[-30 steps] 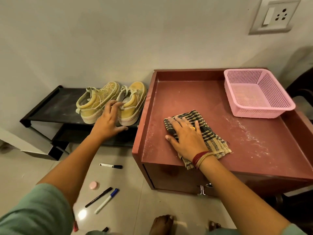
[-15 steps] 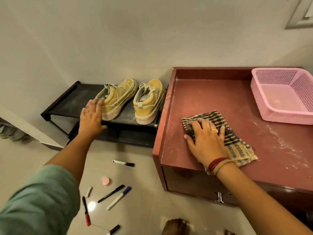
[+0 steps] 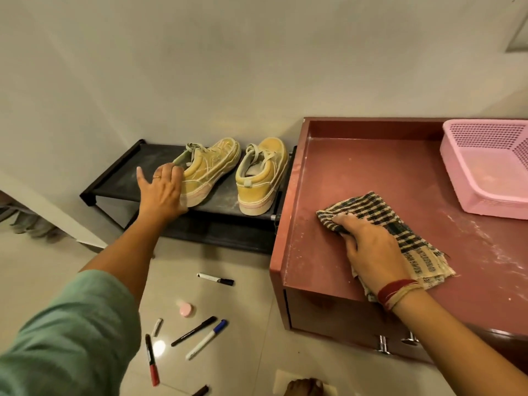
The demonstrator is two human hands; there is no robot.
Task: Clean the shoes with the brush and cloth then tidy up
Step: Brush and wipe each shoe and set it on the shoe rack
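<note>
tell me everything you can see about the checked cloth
The checked cloth is a woven fabric in dark and cream checks, with a paler striped end nearest the person. It lies loosely folded on the dusty red cabinet top, near its front left corner. The right hand lies on it, fingers curled into its left edge.

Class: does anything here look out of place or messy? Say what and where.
Several markers and a small pink disc lie scattered on the floor before the shoe rack; whitish dust streaks the red cabinet top near the pink basket.
</note>
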